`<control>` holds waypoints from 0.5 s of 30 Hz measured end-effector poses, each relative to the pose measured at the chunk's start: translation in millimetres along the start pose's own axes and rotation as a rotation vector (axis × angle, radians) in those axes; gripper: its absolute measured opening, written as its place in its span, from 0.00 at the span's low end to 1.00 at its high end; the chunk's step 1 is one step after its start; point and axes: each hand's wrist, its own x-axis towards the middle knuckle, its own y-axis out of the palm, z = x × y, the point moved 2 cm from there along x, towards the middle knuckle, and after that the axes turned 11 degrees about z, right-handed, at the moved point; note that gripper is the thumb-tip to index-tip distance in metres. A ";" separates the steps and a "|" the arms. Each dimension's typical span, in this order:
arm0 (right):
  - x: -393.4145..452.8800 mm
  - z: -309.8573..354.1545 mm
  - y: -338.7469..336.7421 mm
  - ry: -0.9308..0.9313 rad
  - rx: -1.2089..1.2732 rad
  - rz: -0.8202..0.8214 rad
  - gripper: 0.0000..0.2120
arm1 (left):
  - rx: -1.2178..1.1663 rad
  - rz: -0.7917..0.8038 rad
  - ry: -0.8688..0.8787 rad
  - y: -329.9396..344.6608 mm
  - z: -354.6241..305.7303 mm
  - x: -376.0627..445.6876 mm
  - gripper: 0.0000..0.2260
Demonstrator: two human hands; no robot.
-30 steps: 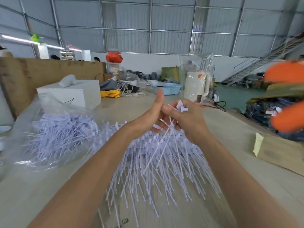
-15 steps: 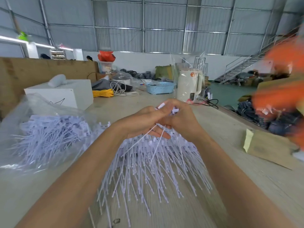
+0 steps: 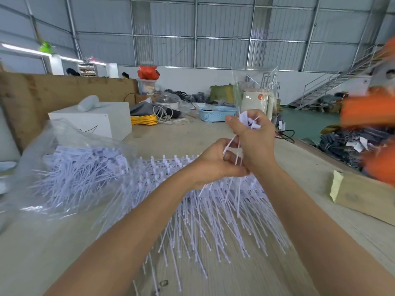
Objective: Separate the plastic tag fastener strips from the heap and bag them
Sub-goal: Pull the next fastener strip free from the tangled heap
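Observation:
A heap of white plastic tag fastener strips [image 3: 205,210] fans out across the table in front of me. My right hand [image 3: 254,139] is raised above the heap and grips a small bunch of strips [image 3: 249,121] by their heads, their thin tails hanging down. My left hand [image 3: 215,163], just below and to the left, pinches those tails between fingers and thumb. A clear plastic bag [image 3: 70,167] lying at the left holds many more strips.
A white box [image 3: 94,122] stands behind the bag, with yellow cord [image 3: 144,120], a blue basket [image 3: 215,114] and a white kettle [image 3: 256,103] farther back. A cardboard box [image 3: 363,195] sits at the right. Blurred orange shapes [image 3: 372,112] fill the right edge.
My right hand has risen with the bunch of strips, pulling it up from the heap. My left hand has shifted from beside it to below it, onto the tails.

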 end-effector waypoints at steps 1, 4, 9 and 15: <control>1.2 1.9 -0.2 -0.010 -0.009 -0.013 0.12 | -0.005 -0.028 0.015 0.7 -0.8 1.0 0.20; 4.8 9.4 -2.9 -0.067 -0.048 -0.060 0.13 | 0.032 -0.099 0.076 5.3 -5.5 2.7 0.10; 11.4 16.2 -15.8 -0.155 -0.165 -0.142 0.15 | 0.042 -0.203 0.208 6.4 -12.8 6.0 0.07; 10.3 35.2 -15.3 -0.506 -0.597 0.077 0.18 | 0.036 -0.223 0.223 15.2 -18.0 4.9 0.09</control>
